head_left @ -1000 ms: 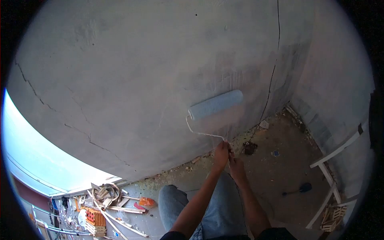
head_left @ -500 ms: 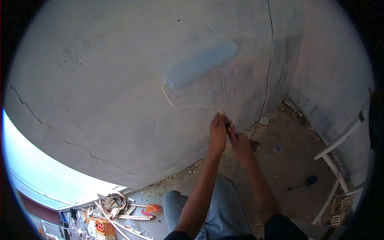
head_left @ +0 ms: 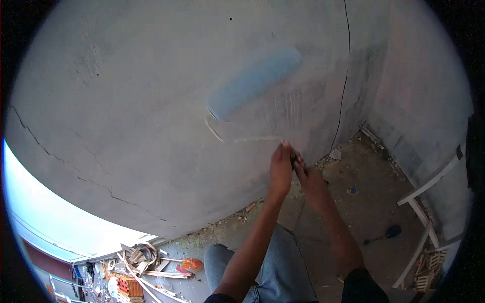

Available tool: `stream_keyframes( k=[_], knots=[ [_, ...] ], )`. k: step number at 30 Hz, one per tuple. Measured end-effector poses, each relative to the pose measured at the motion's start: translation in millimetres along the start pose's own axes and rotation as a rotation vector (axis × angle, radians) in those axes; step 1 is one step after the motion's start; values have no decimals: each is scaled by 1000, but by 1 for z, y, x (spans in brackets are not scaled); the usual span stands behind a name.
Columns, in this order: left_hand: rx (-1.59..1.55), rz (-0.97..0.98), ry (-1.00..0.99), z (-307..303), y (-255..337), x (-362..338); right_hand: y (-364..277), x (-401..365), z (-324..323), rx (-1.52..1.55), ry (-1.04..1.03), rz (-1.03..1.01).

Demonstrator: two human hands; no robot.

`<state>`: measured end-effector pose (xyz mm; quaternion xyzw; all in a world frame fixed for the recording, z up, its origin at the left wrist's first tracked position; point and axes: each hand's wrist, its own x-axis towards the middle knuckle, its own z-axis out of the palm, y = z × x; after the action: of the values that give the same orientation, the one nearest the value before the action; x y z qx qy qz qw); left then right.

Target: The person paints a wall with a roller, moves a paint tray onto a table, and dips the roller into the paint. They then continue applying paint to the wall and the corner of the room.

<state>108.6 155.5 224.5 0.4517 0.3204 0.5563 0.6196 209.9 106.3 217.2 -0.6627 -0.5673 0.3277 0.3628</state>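
A paint roller (head_left: 255, 83) with a light-blue sleeve lies slantwise against the grey wall (head_left: 151, 121), blurred by motion. Its thin pale frame bends down from the sleeve's left end and runs right to the handle. Around that dark handle my left hand (head_left: 282, 164) is closed, higher up. My right hand (head_left: 309, 178) grips just below and to the right, its fingers partly hidden. Thin drip streaks show on the wall under the roller's right half.
Cracks run down the wall at left and right. Wood scraps (head_left: 139, 257) and an orange brick (head_left: 130, 287) lie at lower left. A white wooden frame (head_left: 424, 189) leans at right, near a wooden crate (head_left: 429, 270). A dark round-ended object (head_left: 393, 231) rests on the floor.
Both hands have shifted slightly right and down in view, with the handle in them. The roller sleeve looks more blurred. The whole view has shifted a little.
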Motion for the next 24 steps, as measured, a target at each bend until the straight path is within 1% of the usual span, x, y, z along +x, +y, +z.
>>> stream_keyframes(
  k=[2,5,6,8,10,12,14,15,16,17,18,19,21,23,24],
  knots=[
    [-25,77,-5,4,33,7,-24,8,-4,4,35,-164],
    [41,15,45,-11,43,4,-20,15,25,128,13,-179],
    [104,2,61,-17,37,2,-18,11,31,164,-5,-113],
    [233,-26,95,-35,2,-13,-4,-9,50,238,-42,21],
    [361,-89,128,-54,-44,-31,55,-15,87,191,-48,8],
    [305,-254,228,-75,-109,-47,115,-29,114,141,-113,116],
    [189,-354,261,-78,-143,-62,136,-41,120,82,-138,204],
    [126,-403,275,-77,-150,-67,138,-47,118,47,-135,239],
    [185,-346,268,-77,-155,-66,139,-50,114,10,-128,271],
    [242,-286,259,-77,-158,-64,139,-50,109,31,-120,243],
    [299,-229,250,-77,-158,-63,130,-49,103,53,-113,217],
    [315,-193,218,-71,-143,-63,121,-48,98,74,-108,189],
    [344,-106,161,-52,-87,-52,100,-44,89,26,19,-63],
    [321,-108,103,-42,-46,-36,67,-33,75,60,29,-118],
    [294,-66,98,-34,-20,-30,42,-23,65,119,-20,-46]
  ],
)
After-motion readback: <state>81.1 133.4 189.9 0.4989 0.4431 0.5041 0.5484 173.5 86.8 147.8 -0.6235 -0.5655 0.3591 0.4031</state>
